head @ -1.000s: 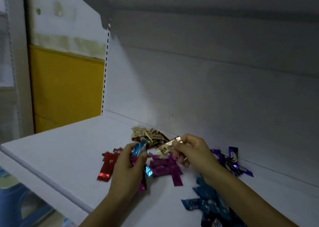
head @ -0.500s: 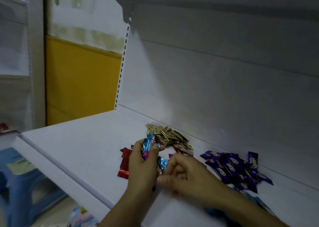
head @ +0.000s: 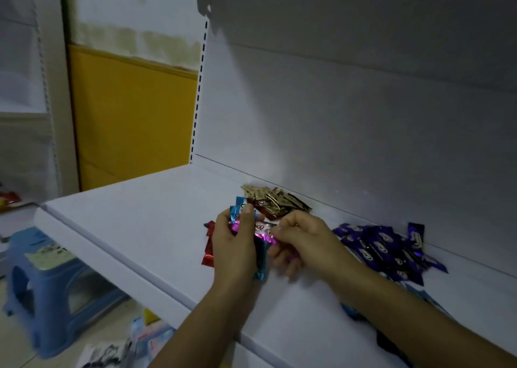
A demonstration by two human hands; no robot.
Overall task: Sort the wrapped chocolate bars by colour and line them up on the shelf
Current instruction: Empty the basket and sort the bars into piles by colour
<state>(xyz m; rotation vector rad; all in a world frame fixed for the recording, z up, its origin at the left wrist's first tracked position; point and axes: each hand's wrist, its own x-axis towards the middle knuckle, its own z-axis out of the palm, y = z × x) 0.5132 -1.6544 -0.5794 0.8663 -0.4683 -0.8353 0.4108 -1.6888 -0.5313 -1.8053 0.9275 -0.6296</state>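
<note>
Centre frame, on the shelf (head: 140, 227), left hand (head: 236, 247) grips blue bars (head: 239, 208); right hand (head: 303, 241) pinches a pink bar (head: 263, 234) beside them. Gold pile (head: 272, 201) behind, purple pile (head: 383, 246) right. Light, slick, crinkly foil: probably best pinched mid-body, not by wrapper tails.

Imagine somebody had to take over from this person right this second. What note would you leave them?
Left hand: grips a bunch of blue bars and pink ones.
Right hand: pinches the end of a pink bar beside the left hand.
On the shelf: gold pile by the back wall, purple pile to its right, red bars left of the left hand, loose blue bars partly under the right forearm.
Done: rough colour groups.
Left: set down the held bars by colour, then line up every group.
</note>
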